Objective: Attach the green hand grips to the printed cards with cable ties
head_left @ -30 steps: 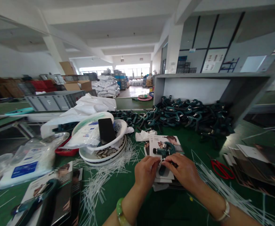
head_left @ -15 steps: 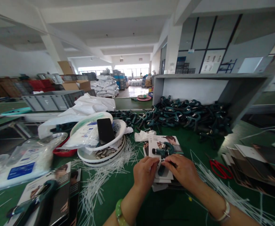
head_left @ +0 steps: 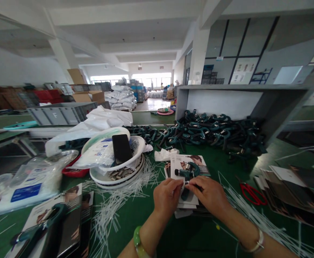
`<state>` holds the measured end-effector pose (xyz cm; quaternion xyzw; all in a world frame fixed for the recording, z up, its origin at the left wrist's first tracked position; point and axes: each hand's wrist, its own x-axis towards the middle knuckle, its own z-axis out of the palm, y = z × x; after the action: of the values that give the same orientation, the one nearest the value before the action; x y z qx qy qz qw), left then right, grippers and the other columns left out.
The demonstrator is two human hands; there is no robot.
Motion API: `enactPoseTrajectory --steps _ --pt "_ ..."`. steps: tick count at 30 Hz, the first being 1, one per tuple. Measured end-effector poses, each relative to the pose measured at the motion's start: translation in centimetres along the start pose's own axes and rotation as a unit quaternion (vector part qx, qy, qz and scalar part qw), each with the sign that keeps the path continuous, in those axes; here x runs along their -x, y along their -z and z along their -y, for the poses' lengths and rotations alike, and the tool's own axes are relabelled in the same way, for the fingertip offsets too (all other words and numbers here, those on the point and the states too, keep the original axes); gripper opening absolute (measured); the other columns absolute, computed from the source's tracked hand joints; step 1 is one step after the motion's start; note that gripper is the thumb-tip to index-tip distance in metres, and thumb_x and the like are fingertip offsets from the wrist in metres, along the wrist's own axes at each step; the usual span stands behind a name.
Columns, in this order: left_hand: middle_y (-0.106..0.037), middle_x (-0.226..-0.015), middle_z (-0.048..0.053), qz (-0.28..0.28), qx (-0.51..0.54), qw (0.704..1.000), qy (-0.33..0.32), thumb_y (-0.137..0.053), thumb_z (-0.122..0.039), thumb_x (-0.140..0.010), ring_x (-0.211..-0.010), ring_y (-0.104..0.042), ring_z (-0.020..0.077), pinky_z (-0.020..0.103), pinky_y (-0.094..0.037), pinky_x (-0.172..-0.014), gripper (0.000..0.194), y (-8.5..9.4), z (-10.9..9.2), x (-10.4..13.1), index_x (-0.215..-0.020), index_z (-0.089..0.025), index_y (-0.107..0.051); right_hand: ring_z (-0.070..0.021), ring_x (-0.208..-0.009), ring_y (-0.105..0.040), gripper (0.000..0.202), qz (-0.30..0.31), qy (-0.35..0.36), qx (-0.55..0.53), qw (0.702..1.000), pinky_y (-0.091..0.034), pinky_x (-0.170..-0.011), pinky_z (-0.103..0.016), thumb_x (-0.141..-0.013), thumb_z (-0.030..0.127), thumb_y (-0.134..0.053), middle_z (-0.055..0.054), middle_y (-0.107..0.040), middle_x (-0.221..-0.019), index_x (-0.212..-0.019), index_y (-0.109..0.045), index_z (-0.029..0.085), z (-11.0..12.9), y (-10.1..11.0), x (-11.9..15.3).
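A dark teal tool with a C-shaped head, which looks like a tube cutter (head_left: 191,168), lies on top of a stack of printed cards (head_left: 178,162). My left hand (head_left: 165,196) is closed in a pinch at the left side of its handle. From the right, my right hand (head_left: 210,195) pinches too, its fingertips close to the left ones. Between them shows a small white bit of a cable tie (head_left: 186,182) across the tool. My fingers hide most of the tie and part of the handle.
Loose white cable ties (head_left: 116,200) lie left of my hands. Red-handled scissors (head_left: 252,193) and more cards (head_left: 288,190) are at right. Behind sits a heap of teal tools (head_left: 213,130). A phone (head_left: 121,148) rests on a white basin (head_left: 138,152). Another tool (head_left: 49,220) lies front left.
The whole view has shifted slightly. Both hands keep their pinch over the tool, and their position on it is almost the same.
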<state>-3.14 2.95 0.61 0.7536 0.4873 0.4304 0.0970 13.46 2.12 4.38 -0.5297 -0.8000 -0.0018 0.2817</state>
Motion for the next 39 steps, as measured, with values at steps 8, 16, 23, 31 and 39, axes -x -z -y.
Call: enactPoseTrajectory --steps 8,16,23,31,39 --pt "-0.071 -0.081 0.004 -0.002 0.083 0.997 -0.006 -0.053 -0.021 -0.084 -0.074 -0.064 0.0149 0.024 -0.048 -0.069 0.019 -0.1 0.2 -0.3 -0.094 -0.023 -0.07 -0.0156 -0.076 -0.062 0.023 0.002 0.034 0.037 0.999 -0.046 -0.067 -0.025 -0.088 0.033 -0.048 -0.003 -0.068 -0.08 -0.083 -0.069 0.023 -0.1 -0.2 -0.1" --pt "-0.072 -0.087 0.003 0.013 0.154 0.988 -0.015 -0.052 -0.027 -0.086 -0.075 -0.064 0.014 0.024 -0.049 -0.072 0.019 0.2 0.3 -0.4 -0.094 -0.023 -0.07 -0.0143 -0.071 -0.059 0.016 0.03 0.058 0.177 0.982 -0.037 -0.052 -0.021 -0.086 0.025 -0.051 -0.003 -0.063 -0.085 -0.086 -0.067 0.024 1.1 0.2 0.2" --pt "-0.072 -0.086 0.002 0.043 0.184 0.982 -0.008 -0.053 -0.029 -0.085 -0.078 -0.064 0.0141 0.023 -0.048 -0.072 0.019 0.4 -0.2 -0.8 -0.094 -0.025 -0.07 -0.0177 -0.078 -0.059 0.022 0.091 0.039 0.205 0.974 -0.04 -0.056 -0.023 -0.083 0.011 -0.048 -0.006 -0.062 -0.089 -0.093 -0.064 0.021 2.0 0.6 0.5" --pt "-0.069 -0.081 0.003 0.061 0.196 0.979 -0.004 -0.053 -0.032 -0.084 -0.071 -0.061 0.0134 0.022 -0.048 -0.066 0.019 0.5 -0.2 -1.0 -0.09 -0.022 -0.069 -0.0168 -0.083 -0.06 0.022 0.06 0.077 0.0 0.995 -0.048 -0.073 -0.027 -0.088 0.026 -0.048 -0.006 -0.065 -0.091 -0.104 -0.061 0.019 0.0 2.0 0.0" --pt "-0.064 -0.1 0.004 0.089 0.163 0.983 -0.003 -0.056 -0.031 -0.082 -0.088 -0.06 0.0153 0.025 -0.048 -0.076 0.015 1.1 -1.0 -1.8 -0.086 -0.024 -0.069 -0.0166 -0.076 -0.056 0.022 -0.061 0.138 -0.026 0.988 -0.045 -0.071 -0.029 -0.091 0.024 -0.041 -0.005 -0.062 -0.076 -0.08 -0.059 0.018 -1.3 0.6 -0.2"
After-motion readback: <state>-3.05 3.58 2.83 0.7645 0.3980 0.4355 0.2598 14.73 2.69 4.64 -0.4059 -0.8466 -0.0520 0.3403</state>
